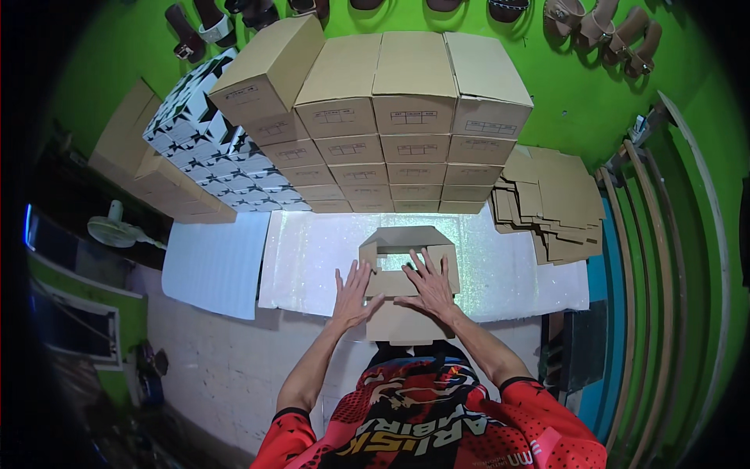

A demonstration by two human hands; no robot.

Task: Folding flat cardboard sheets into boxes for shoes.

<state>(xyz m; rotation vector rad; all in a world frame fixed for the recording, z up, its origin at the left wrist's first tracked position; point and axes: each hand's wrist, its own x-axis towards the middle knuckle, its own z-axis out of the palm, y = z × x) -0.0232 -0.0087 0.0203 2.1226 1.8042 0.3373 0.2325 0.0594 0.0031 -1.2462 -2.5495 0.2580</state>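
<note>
A brown cardboard box (398, 283), partly folded up, sits at the front edge of the glittery white table in front of me. Through its middle opening the table surface shows. One flap stands at its far side, and another hangs over the table edge toward my body. My left hand (355, 294) lies against the box's left side, its fingers spread and pointing away from me. On the right part of the box rests my right hand (428, 288), fingers stretched out over the inner flap. Neither hand grips anything.
Stacked brown boxes (355, 148) line the back of the table (312, 266), with white star-patterned boxes (226, 160) to their left. Flat cardboard blanks (555, 195) lie piled at the right. Sandals (601, 27) hang on the green wall. A fan (115, 228) stands at left.
</note>
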